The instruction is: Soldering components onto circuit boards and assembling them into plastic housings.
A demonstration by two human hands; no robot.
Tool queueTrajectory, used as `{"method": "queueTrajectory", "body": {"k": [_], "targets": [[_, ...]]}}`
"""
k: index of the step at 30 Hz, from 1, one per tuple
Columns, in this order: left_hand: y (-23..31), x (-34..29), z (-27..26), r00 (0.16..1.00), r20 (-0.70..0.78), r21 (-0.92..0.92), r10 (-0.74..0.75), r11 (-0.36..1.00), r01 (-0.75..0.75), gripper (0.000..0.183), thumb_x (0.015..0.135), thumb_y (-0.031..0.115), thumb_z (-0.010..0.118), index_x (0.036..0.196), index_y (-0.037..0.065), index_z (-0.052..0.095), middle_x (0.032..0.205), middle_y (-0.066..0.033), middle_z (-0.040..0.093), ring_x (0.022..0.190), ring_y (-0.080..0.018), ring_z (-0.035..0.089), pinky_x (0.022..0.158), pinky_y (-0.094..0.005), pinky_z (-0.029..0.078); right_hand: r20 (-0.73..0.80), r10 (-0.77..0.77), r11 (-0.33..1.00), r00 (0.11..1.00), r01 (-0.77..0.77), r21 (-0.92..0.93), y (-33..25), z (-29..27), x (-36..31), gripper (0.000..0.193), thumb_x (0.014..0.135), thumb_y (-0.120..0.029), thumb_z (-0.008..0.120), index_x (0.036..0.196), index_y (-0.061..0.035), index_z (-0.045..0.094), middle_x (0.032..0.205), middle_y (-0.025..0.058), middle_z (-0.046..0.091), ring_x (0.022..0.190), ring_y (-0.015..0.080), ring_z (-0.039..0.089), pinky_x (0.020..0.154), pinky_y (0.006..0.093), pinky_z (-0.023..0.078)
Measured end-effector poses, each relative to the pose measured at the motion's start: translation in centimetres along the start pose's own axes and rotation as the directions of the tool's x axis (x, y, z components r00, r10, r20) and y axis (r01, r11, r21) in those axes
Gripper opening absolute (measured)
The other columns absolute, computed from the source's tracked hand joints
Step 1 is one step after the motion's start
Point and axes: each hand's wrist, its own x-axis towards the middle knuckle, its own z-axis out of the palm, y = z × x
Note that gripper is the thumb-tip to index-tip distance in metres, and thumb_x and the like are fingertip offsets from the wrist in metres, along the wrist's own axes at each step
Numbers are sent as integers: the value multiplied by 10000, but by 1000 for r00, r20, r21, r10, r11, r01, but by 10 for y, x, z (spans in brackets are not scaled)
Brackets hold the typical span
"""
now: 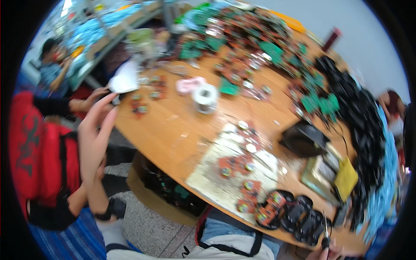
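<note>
My left hand (pixel 94 138) is raised past the table's left edge, thumb and forefinger apart. Its fingertips are close to a white sheet-like piece (pixel 125 78) and a co-worker's hand (pixel 89 102); blur hides any contact. At the lower right, my right hand (pixel 331 252), partly cut off by the rim, grips a soldering iron (pixel 325 236) by its dark handle, the thin metal tip pointing up. Beside it lie black plastic housings (pixel 305 219), one with an orange circuit board (pixel 271 207). More orange boards (pixel 236 166) rest on a pale, stained mat (pixel 203 173).
A solder spool (pixel 205 99) stands mid-table beside a pink object (pixel 190 85). Green and orange boards (pixel 260 39) are heaped at the back. Right: a black holder (pixel 304 138), a yellow sponge (pixel 346 178), black and blue cable bundles (pixel 366 130). A red-vested co-worker (pixel 43 151) sits left.
</note>
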Motion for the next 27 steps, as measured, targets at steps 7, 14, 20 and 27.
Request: {"method": "queueTrajectory", "body": {"k": [7,14,20,27], "targets": [[85,-106,120,869,345,-231,356,929,-288,245,641,-21,699,880,17,661,794,-84,592,678,-234,556,590,-302,443,96,298,888,950,-312,336,-13,18,0,292,706,-203,592,755,-50,349,590,21,308,595,122,305,565,257,236],[92,-124,203,733,554,-193,395,917,-348,229,656,23,703,879,60,669,959,-66,559,946,-244,502,751,-329,426,113,300,891,947,-321,320,2,8,-8,294,707,-206,620,772,-48,381,565,11,313,568,110,277,544,259,204],[79,-117,221,549,641,-291,536,832,-473,160,685,43,662,843,45,643,983,-46,582,936,-219,550,764,-337,407,161,231,880,960,-277,387,23,8,-9,268,723,-198,606,765,-64,378,514,9,342,508,113,262,551,284,216],[85,-116,213,643,645,-190,414,901,-390,221,732,57,666,950,42,635,1052,-59,604,953,-233,567,806,-332,406,147,290,873,946,-325,365,31,14,-6,255,723,-213,576,786,-74,373,519,38,367,498,118,273,582,299,246]]}}
